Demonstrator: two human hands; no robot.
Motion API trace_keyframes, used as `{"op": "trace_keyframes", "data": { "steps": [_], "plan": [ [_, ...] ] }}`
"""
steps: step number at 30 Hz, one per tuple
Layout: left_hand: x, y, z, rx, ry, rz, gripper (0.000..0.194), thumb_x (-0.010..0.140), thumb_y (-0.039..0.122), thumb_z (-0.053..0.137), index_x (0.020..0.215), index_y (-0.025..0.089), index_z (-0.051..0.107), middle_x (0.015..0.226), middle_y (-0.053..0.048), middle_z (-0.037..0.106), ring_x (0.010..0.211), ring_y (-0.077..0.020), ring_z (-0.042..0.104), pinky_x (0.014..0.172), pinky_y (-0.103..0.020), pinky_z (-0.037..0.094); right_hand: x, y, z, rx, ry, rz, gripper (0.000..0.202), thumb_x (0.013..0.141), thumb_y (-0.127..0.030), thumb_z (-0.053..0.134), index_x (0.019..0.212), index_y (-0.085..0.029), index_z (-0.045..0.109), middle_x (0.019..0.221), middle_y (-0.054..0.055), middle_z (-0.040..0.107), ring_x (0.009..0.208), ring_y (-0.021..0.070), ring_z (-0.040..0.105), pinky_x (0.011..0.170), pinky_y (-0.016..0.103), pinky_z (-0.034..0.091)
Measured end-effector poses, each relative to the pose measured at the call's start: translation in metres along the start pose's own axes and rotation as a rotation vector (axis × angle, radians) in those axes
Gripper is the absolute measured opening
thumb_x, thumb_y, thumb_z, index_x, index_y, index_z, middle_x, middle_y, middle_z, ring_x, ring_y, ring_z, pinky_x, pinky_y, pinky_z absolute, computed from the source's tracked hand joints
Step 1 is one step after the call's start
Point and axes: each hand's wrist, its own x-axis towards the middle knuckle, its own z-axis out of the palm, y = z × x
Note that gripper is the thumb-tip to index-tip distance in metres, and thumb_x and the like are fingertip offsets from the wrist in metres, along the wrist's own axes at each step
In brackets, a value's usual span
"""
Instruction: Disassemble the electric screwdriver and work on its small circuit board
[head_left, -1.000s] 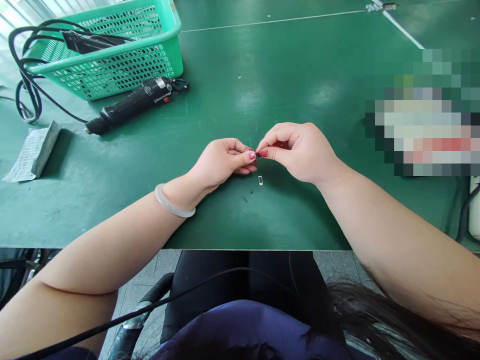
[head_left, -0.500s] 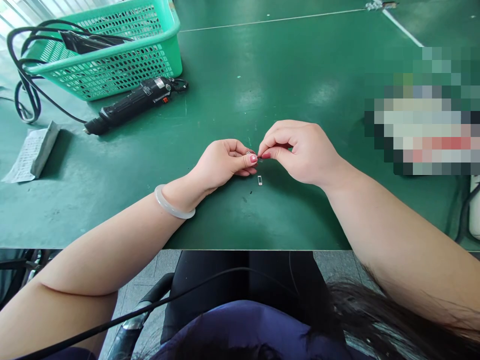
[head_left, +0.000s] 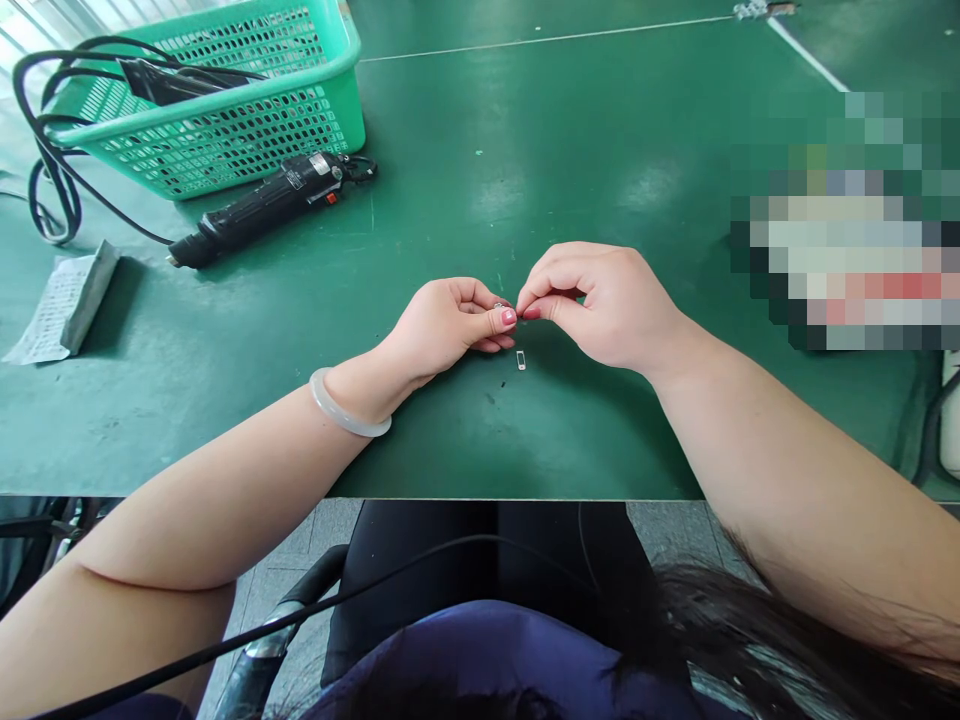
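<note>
My left hand [head_left: 457,315] is closed in a pinch on a small metal part [head_left: 498,306], of which only a silvery edge shows by the thumb and forefinger. Close against its fingertips, my right hand [head_left: 592,295] pinches with thumb and forefinger; whatever lies between them is too small and covered to make out. Just below the fingertips, a small white rectangular frame [head_left: 521,368] lies flat on the green tabletop [head_left: 450,450]. A tiny dark speck [head_left: 503,384] is beside it.
At the back left stands a green plastic basket [head_left: 247,130] with black cables. A black electric screwdriver [head_left: 262,212] lies in front of it. Crumpled printed paper [head_left: 64,305] is at the far left. A blurred-out object [head_left: 862,260] sits on the right.
</note>
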Motion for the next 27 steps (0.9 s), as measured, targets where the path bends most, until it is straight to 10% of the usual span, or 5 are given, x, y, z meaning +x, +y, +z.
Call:
{"op": "trace_keyframes", "data": {
  "steps": [14, 27],
  "plan": [
    [0.0009, -0.0007, -0.0001, -0.089, 0.073, 0.034, 0.021, 0.076, 0.017, 0.078, 0.075, 0.012, 0.058, 0.064, -0.001, 0.068, 0.063, -0.0092, 0.068, 0.065, -0.020, 0.055, -0.0017, 0.0016, -0.0010, 0.081, -0.054, 0.209, 0.027, 0.082, -0.042, 0.066, 0.096, -0.021, 0.075, 0.069, 0.001, 0.066, 0.056, 0.0123, 0.054, 0.055, 0.030, 0.042],
    [-0.0021, -0.0058, -0.0039, 0.244, 0.147, 0.274, 0.033, 0.067, 0.025, 0.084, 0.091, 0.016, 0.063, 0.086, -0.003, 0.070, 0.076, -0.0134, 0.066, 0.076, -0.028, 0.053, 0.0018, 0.0054, -0.0091, 0.043, -0.078, 0.345, 0.017, 0.068, -0.037, 0.079, 0.075, -0.021, 0.076, 0.061, 0.000, 0.064, 0.055, 0.0126, 0.054, 0.053, 0.030, 0.041]
  ]
}}
